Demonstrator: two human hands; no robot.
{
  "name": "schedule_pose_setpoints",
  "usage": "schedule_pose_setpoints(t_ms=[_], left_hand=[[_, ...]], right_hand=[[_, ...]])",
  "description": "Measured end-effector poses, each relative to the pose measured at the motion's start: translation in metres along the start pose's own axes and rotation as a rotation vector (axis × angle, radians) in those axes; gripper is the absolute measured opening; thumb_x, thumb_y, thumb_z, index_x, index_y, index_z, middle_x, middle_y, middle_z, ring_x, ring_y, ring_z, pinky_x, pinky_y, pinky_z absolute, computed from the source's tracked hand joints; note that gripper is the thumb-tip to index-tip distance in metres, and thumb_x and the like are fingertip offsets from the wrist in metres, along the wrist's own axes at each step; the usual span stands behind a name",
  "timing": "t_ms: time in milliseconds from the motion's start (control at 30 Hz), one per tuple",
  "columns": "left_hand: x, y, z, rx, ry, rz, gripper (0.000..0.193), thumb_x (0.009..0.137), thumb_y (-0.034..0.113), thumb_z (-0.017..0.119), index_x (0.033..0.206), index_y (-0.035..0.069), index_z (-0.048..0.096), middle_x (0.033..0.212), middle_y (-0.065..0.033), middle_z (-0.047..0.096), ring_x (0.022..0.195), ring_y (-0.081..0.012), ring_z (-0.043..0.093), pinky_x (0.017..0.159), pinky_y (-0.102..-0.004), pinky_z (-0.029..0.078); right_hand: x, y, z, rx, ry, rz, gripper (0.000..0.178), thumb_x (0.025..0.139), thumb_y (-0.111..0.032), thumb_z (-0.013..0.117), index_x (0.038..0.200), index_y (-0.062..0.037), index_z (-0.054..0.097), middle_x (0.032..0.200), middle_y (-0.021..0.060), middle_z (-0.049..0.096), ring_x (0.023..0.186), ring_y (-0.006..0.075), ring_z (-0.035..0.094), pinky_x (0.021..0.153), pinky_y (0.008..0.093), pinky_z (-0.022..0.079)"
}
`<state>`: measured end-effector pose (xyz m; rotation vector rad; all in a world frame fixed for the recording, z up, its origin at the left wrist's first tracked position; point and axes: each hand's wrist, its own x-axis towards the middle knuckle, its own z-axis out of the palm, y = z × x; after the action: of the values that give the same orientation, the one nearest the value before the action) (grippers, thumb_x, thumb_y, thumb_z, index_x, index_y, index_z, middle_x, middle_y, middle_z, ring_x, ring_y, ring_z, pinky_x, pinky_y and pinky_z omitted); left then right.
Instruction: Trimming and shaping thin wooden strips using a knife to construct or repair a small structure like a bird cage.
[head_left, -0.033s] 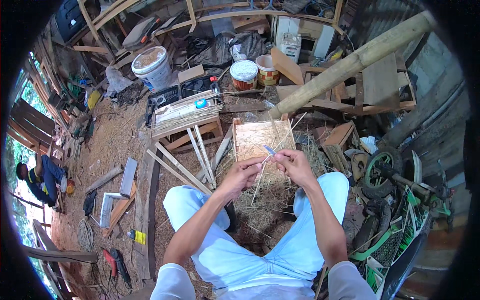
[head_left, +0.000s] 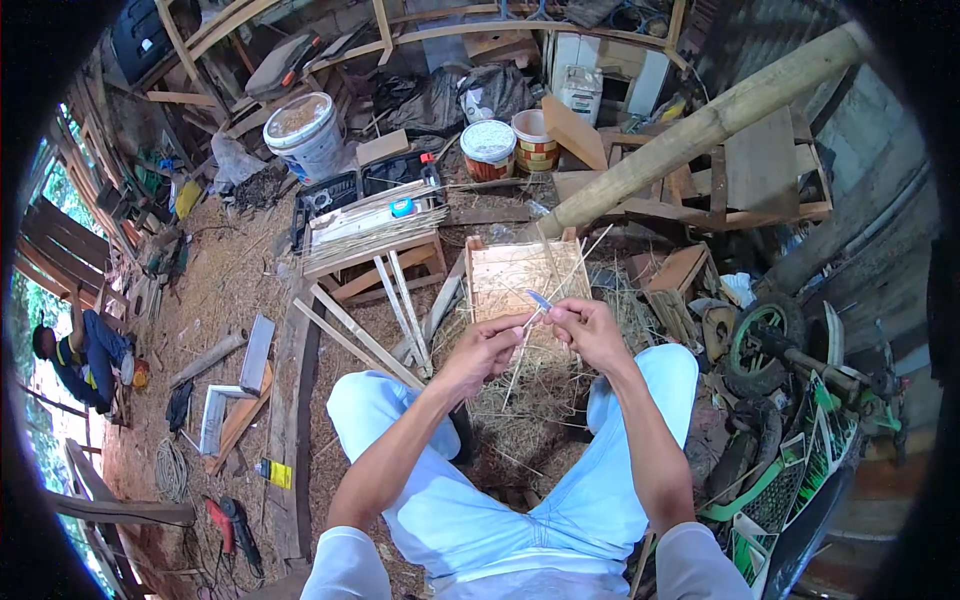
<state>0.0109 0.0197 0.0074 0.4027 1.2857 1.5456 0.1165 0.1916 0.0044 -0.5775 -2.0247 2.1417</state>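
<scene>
My left hand point(head_left: 486, 352) is closed in a pinch on a thin, pale wood or bamboo strip point(head_left: 515, 382), which slants from between my knees up to the right. In my closed right hand point(head_left: 590, 334) is a small knife point(head_left: 539, 300), its blade pointing up and to the left, close against the strip. Both hands are over my lap, a short way apart. Beyond them stands a low wooden stool-like panel point(head_left: 500, 262) strewn with thin strips. Curly shavings point(head_left: 530, 400) cover the ground between my legs. The knife's handle is hidden by my fingers.
To the left, a small wooden table point(head_left: 340, 240) carries a bundle of thin strips and a blue round tape point(head_left: 402, 207). A thick bamboo pole point(head_left: 700, 135) crosses at the right, above a wheeled machine point(head_left: 770, 340). Another person point(head_left: 85, 355) sits far left.
</scene>
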Motion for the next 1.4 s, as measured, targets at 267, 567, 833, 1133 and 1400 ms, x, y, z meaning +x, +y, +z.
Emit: schedule_pose_setpoints(t_ms=[267, 567, 833, 1133, 1400], left_hand=[[-0.011, -0.013, -0.012, 0.073, -0.030, -0.031, 0.034, 0.092, 0.012, 0.052, 0.126, 0.005, 0.055, 0.064, 0.0093, 0.035, 0.052, -0.0035, 0.026, 0.046, -0.0202, 0.020], [-0.013, -0.003, -0.019, 0.053, 0.001, -0.015, 0.036, 0.093, 0.016, 0.054, 0.127, 0.006, 0.055, 0.062, 0.0097, 0.031, 0.051, -0.0033, 0.025, 0.045, -0.0204, 0.020], [-0.012, -0.003, -0.010, 0.145, -0.032, 0.039, 0.034, 0.092, 0.019, 0.056, 0.124, 0.007, 0.058, 0.062, 0.0087, 0.036, 0.051, -0.0039, 0.027, 0.046, -0.0205, 0.021], [-0.014, -0.007, -0.015, 0.162, -0.066, 0.001, 0.033, 0.093, 0.021, 0.056, 0.123, 0.007, 0.059, 0.059, 0.0093, 0.037, 0.050, -0.0029, 0.028, 0.045, -0.0192, 0.022], [-0.014, -0.006, -0.011, 0.171, -0.063, 0.018, 0.032, 0.091, 0.018, 0.055, 0.121, 0.005, 0.060, 0.060, 0.0090, 0.034, 0.052, -0.0038, 0.026, 0.047, -0.0202, 0.019]], right_hand=[[0.014, -0.005, -0.068, 0.222, 0.304, -0.103, 0.020, 0.095, -0.023, 0.052, 0.086, -0.0057, 0.058, 0.063, -0.0051, 0.045, 0.044, 0.0013, 0.032, 0.039, 0.0163, 0.023], [-0.003, -0.007, -0.025, 0.304, 0.121, -0.098, 0.020, 0.096, -0.024, 0.050, 0.100, -0.0052, 0.054, 0.062, -0.0048, 0.043, 0.045, 0.0015, 0.032, 0.038, 0.0164, 0.022], [-0.005, -0.005, -0.008, 0.178, -0.070, 0.004, 0.024, 0.094, -0.026, 0.056, 0.097, -0.0023, 0.060, 0.062, -0.0039, 0.047, 0.045, 0.0021, 0.033, 0.040, 0.0182, 0.024], [-0.009, -0.017, -0.032, 0.151, -0.038, 0.034, 0.033, 0.094, -0.026, 0.054, 0.115, -0.0007, 0.060, 0.062, -0.0064, 0.043, 0.048, 0.0017, 0.031, 0.042, 0.0177, 0.022], [-0.006, -0.014, -0.041, 0.187, 0.072, 0.052, 0.032, 0.093, -0.026, 0.056, 0.111, -0.0005, 0.063, 0.060, -0.0068, 0.041, 0.047, 0.0016, 0.030, 0.042, 0.0185, 0.021]])
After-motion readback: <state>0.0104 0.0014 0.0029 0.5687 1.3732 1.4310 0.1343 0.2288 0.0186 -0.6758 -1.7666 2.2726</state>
